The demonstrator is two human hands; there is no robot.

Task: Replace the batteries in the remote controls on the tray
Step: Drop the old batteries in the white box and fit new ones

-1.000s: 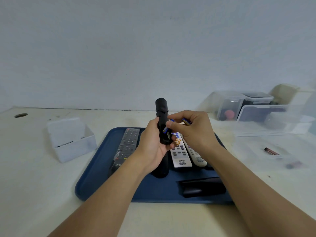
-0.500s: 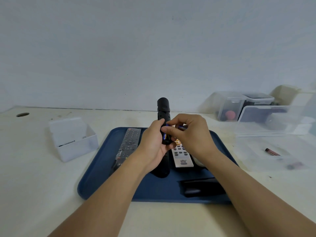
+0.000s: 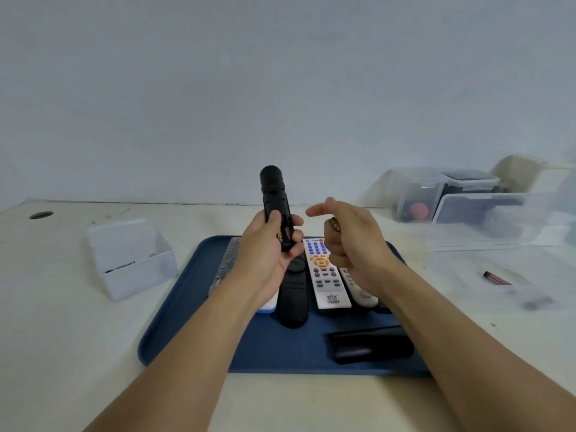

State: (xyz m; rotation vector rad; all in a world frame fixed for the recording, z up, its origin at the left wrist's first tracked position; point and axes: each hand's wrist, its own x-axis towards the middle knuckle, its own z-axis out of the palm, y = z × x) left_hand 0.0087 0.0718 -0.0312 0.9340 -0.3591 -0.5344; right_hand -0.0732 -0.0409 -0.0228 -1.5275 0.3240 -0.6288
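Observation:
My left hand (image 3: 265, 247) grips a black remote (image 3: 274, 198) upright above the blue tray (image 3: 187, 307); a battery with a blue and yellow label shows in its open back. My right hand (image 3: 349, 241) hovers just to the right, apart from the remote, its curled lower fingers holding a small battery (image 3: 334, 224) while the index finger points left. On the tray lie a grey remote (image 3: 227, 263), a black remote (image 3: 293, 294), a white remote with purple and orange buttons (image 3: 325, 275), another white remote (image 3: 358, 289) and a black battery cover (image 3: 371, 344).
A small open white box (image 3: 131, 260) stands left of the tray. Clear plastic containers (image 3: 461, 201) sit at the back right. A loose battery (image 3: 497, 278) lies on the table to the right, near a clear lid.
My right hand has pulled away from the black remote to the right, leaving one battery seated in the compartment. The camera view has shifted slightly.

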